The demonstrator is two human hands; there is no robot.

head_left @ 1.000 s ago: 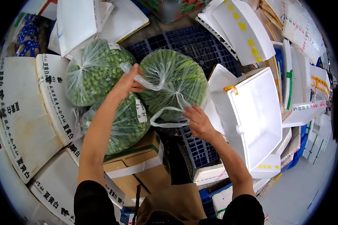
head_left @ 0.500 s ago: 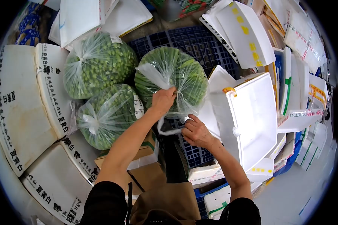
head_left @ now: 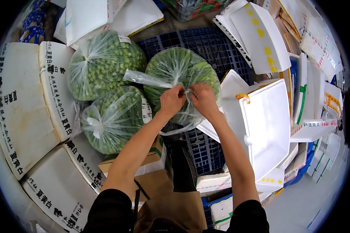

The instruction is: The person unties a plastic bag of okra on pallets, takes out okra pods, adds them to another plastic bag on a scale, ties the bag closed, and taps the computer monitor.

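In front of me stands a clear plastic bag [head_left: 200, 72] packed with long green vegetables, its top gathered and twisted. My left hand [head_left: 172, 101] pinches the gathered plastic near the middle of the bag's top. Close beside it, my right hand [head_left: 204, 100] has its fingers closed on the same gathered part. One loose plastic end [head_left: 146, 78] sticks out to the left, and another strip hangs in a loop below my hands. To the left are two more filled bags, a rear bag [head_left: 107, 64] and a front bag [head_left: 114, 120], the front one with a knotted top.
White foam boxes with black print [head_left: 23, 105] line the left side. An open white foam box [head_left: 268, 124] stands on the right, with more stacked behind it. A blue plastic pallet [head_left: 225, 48] lies under the bags. A cardboard box [head_left: 153, 182] is near my legs.
My right hand has moved up and left from the hanging plastic strip to the bag's gathered top, beside my left hand. The loose plastic end now points further left.
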